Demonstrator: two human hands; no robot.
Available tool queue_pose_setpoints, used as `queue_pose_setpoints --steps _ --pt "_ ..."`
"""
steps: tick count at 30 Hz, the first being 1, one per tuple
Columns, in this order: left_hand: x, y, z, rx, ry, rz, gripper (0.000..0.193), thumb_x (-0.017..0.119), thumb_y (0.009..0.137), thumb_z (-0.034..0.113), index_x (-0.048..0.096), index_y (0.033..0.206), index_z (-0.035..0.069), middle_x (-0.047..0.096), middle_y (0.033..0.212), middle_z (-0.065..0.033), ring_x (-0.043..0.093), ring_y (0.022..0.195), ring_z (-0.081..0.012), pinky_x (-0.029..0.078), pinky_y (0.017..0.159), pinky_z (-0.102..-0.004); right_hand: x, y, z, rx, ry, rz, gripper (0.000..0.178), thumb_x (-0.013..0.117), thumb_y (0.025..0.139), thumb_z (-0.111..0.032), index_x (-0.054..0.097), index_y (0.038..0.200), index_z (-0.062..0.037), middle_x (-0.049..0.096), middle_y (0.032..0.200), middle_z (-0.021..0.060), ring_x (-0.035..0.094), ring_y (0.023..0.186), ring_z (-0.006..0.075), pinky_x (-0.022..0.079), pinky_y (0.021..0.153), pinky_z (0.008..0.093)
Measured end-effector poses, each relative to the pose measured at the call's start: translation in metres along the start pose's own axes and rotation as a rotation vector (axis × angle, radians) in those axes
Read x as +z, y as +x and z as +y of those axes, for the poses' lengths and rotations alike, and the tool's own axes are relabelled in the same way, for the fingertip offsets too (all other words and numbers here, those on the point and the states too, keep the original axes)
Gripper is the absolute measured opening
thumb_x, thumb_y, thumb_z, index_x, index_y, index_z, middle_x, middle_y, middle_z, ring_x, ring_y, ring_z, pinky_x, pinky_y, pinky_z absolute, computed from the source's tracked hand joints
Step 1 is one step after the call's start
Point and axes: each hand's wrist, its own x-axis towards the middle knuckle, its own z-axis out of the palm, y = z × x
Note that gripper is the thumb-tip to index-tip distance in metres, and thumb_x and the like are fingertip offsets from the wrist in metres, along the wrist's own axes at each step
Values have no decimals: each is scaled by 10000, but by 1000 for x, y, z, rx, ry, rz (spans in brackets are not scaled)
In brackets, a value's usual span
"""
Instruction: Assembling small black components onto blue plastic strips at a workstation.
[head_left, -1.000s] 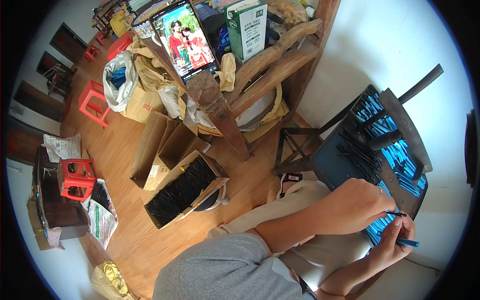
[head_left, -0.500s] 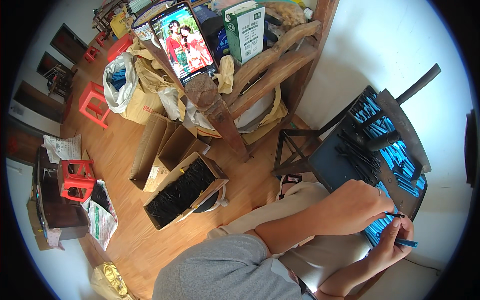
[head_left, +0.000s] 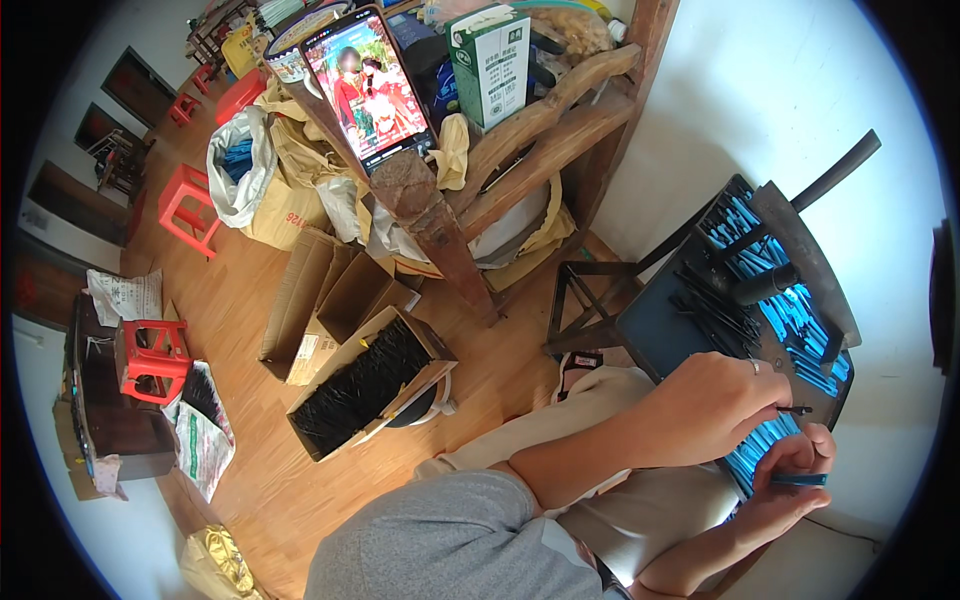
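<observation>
My left hand is closed, back upward, with a ring on one finger. A slim black stick sticks out from its fingertips. Just below it, my right hand is turned palm up, fingers curled around a slim blue plastic handle. The two hands are slightly apart, over the near end of a dark work table. Many similar blue handles lie on the table, some of them under my hands. Black sticks lie in a loose heap to the left of the blue ones.
A dark metal lever tool rises over the table. A phone leans on a wooden frame beside a green-and-white box. On the floor stand a carton of black bristly strands, sacks and red stools.
My hands have moved apart. The left has risen slightly with the black stick, which was between both hands' fingertips before. The right hand has rolled palm up around the blue handle.
</observation>
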Motion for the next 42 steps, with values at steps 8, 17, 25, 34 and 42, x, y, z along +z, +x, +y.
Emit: queue_pose_setpoints --steps 8,17,25,34,42 --pt "0 2 -2 -25 2 14 77 638 855 102 608 919 71 637 796 -85 636 707 -301 469 563 -393 -9 -3 5 -35 -147 -49 285 494 1009 -290 562 1002 -13 480 670 -12 331 483 16 202 437 165" --pt "9 6 -14 1 -28 68 102 648 841 72 583 918 54 643 808 -89 642 710 -299 480 556 -379 -5 1 10 -84 -248 -117 265 478 1015 -245 588 1039 -4 418 594 -48 291 507 8 187 475 173" --pt "17 9 -24 -8 -34 85 111 639 836 60 570 921 48 644 817 -95 645 718 -300 486 572 -388 -9 5 12 -51 -237 -125 243 542 987 -225 619 1031 1 503 622 -10 363 492 19 226 454 176" --pt "21 9 -28 -9 -31 85 101 633 844 74 571 921 52 651 827 -98 646 731 -309 489 582 -399 -7 7 11 -18 -261 -100 258 545 986 -240 628 1028 1 471 576 -26 346 480 14 208 444 178" --pt "22 9 -29 -18 -19 57 97 632 852 93 575 922 56 647 817 -98 643 730 -313 484 578 -408 -7 8 11 -6 -278 -98 270 544 988 -250 628 1033 3 461 570 -30 344 479 12 208 443 177"
